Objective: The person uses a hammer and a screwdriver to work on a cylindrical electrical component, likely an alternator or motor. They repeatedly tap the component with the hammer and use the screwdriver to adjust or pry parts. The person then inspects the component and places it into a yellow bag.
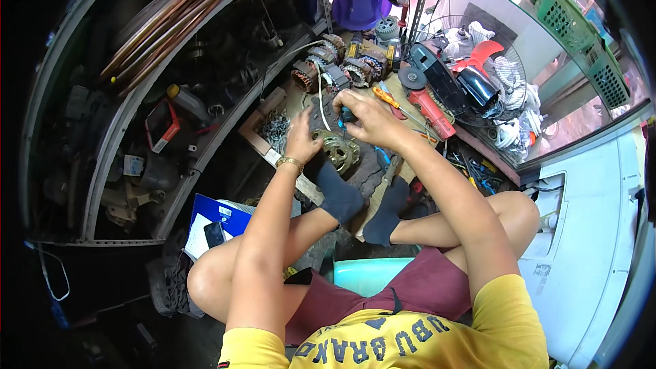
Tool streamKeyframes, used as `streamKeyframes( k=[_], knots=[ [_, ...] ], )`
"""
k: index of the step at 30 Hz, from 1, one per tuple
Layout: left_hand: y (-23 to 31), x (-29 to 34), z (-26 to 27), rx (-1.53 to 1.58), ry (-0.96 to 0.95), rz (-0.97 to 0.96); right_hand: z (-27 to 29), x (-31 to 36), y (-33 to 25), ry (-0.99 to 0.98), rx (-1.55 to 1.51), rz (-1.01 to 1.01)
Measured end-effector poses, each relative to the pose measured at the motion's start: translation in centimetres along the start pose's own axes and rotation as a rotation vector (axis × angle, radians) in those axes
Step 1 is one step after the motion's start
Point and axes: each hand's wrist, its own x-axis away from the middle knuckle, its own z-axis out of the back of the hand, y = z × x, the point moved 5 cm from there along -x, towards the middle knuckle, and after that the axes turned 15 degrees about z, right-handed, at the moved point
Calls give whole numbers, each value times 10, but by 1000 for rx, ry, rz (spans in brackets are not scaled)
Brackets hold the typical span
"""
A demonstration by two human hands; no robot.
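My right hand [371, 121] is closed around a dark-and-blue tool handle [348, 115], above the work board; what the tool ends in is hidden. To its left, my left hand [303, 139] has its fingers apart and holds nothing I can see. Its thumb is close to a round, brass-coloured metal motor cover [339, 153], which lies on the board between my feet; whether they touch, I cannot tell. A white cord [321, 98] hangs down between the two hands. Beyond them stand several motor stators with copper windings [335, 76].
A wooden tray of screws [275, 130] borders the left hand. Rightward lie an orange-handled screwdriver [386, 97], a red angle grinder [432, 113] and a fan with red blades [480, 59]. Metal shelving [147, 102] rises at left; a white panel [588, 253] stands at right.
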Motion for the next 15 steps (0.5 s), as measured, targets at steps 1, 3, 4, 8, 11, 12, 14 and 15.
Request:
streamKeyframes(
  k=[1,3,4,8,11,12,14,15],
  knots=[
    [14,3,15,161,-91,-170,-4,-9,-5,5,-19,15],
    [63,19,24,515,-289,-378,-3,-10,-8,-15,-81,77],
    [89,27,27,575,-260,-458,-4,-7,-4,-35,-80,49],
    [86,21,16,760,-365,-347,-5,-16,-4,-89,145,135],
    [60,18,3,876,-435,-50,-5,-22,-10,-95,132,122],
    [54,13,10,771,-470,-150,-5,-21,-2,-34,53,42],
    [61,11,15,711,-505,-283,-3,17,46,326,-484,-413],
    [77,9,13,725,-521,-302,-3,64,90,378,-234,-610]
  ],
)
